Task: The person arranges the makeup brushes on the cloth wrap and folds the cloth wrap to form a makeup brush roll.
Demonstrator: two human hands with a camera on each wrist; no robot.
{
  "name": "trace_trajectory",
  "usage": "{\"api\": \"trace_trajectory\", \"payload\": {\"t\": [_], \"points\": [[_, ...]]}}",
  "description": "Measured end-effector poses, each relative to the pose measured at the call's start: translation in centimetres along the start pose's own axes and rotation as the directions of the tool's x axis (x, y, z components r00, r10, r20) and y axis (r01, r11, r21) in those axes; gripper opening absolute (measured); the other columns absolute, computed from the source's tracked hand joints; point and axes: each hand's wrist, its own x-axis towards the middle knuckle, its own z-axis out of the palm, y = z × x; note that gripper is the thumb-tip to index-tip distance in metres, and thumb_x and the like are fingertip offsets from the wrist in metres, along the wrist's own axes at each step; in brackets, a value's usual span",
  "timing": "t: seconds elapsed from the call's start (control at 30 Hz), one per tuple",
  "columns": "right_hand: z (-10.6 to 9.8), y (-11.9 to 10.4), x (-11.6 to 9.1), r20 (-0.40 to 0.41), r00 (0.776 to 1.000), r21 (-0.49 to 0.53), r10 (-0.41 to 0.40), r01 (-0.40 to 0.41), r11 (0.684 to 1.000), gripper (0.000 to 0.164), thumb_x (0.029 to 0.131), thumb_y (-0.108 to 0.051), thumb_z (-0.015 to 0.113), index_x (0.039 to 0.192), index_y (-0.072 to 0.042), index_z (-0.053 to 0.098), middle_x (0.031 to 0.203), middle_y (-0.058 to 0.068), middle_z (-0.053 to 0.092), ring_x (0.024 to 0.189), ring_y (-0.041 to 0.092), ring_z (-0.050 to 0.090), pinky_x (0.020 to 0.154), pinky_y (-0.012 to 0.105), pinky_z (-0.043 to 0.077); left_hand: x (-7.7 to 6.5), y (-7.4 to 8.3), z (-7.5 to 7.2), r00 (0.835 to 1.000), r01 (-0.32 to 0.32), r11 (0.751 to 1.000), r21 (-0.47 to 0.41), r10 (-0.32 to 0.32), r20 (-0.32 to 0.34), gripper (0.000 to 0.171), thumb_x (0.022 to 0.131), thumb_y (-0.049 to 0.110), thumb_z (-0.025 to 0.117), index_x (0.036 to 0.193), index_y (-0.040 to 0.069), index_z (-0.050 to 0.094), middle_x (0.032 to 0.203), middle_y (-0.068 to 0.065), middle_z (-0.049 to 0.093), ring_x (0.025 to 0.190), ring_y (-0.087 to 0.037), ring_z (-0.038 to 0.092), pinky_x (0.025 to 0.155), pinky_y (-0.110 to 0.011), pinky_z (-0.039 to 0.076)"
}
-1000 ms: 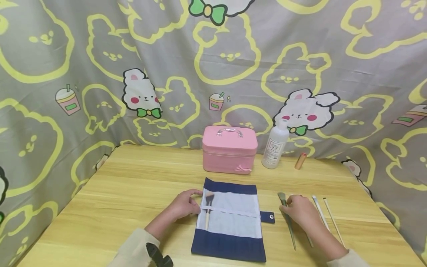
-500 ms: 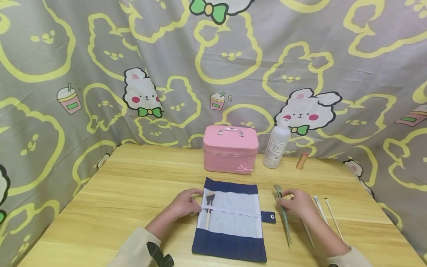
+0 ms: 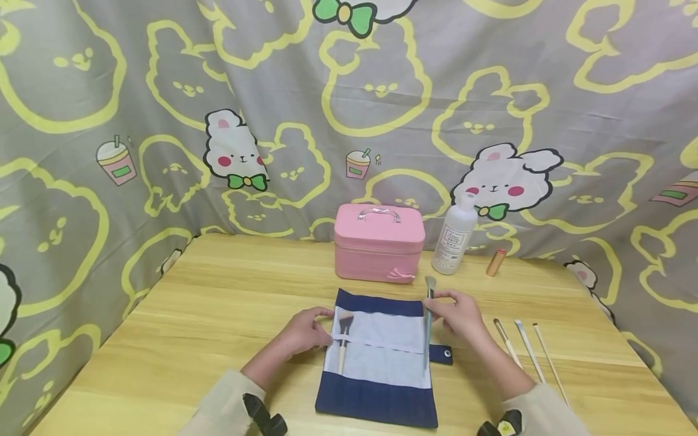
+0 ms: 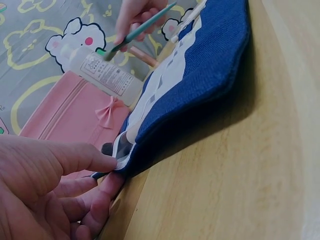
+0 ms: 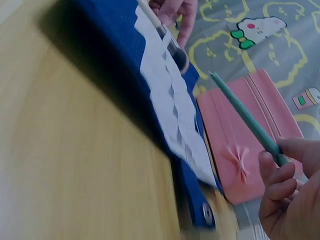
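Observation:
A navy brush roll [image 3: 376,402] with a pale lining lies unrolled on the table. One makeup brush [image 3: 342,348] with dark bristles sits under its elastic band at the left. My left hand [image 3: 302,333] pinches the roll's left edge; the left wrist view shows the thumb above and fingers below. Over the roll's right edge, my right hand [image 3: 458,312] holds a green-handled makeup brush [image 5: 247,117] between thumb and fingers, its bristles pointing away from me. The handle is raised above the cloth in the right wrist view. A snap strap [image 3: 440,354] sticks out rightward from the roll.
Three slim brushes [image 3: 529,345] lie on the table [image 3: 218,303] at the right. Behind the roll stand a pink case [image 3: 378,242] with a metal handle, a white bottle [image 3: 455,236] and a small orange-gold tube [image 3: 496,262]. A patterned curtain [image 3: 294,91] hangs behind.
My right hand has lifted the green-handled brush from the right side of the table and carried it left to the roll's right edge. The left hand stays at the roll's left edge.

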Motion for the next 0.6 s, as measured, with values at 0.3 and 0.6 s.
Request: {"api": "trace_trajectory", "payload": {"t": [0.3,0.6], "points": [[4.0,-2.3,1.1,-0.114,0.992,0.176,-0.054,0.073,0.982,0.033,0.081,-0.02,0.071,0.104,-0.001,0.059,0.065,0.011,0.066,0.038,0.011,0.044,0.039,0.022,0.034,-0.2,0.4,0.0,1.0,0.001,1.0,0.003,-0.001,0.003,0.056,0.074,-0.002,0.07,0.126,0.001,0.051,0.071,-0.004,0.06,0.06,-0.016,0.055,0.052,-0.028,0.043],[8.0,-3.1,2.3,-0.192,0.969,0.154,-0.155,0.186,0.97,0.026,0.079,-0.017,0.073,0.097,-0.001,0.061,0.084,0.013,0.066,0.061,0.021,0.065,0.042,0.024,0.042,-0.1,0.2,0.0,1.0,-0.005,1.0,-0.003,0.005,0.008,0.056,0.074,-0.003,0.07,0.126,0.001,0.051,0.071,-0.004,0.061,0.06,-0.016,0.055,0.052,-0.028,0.043]]}}
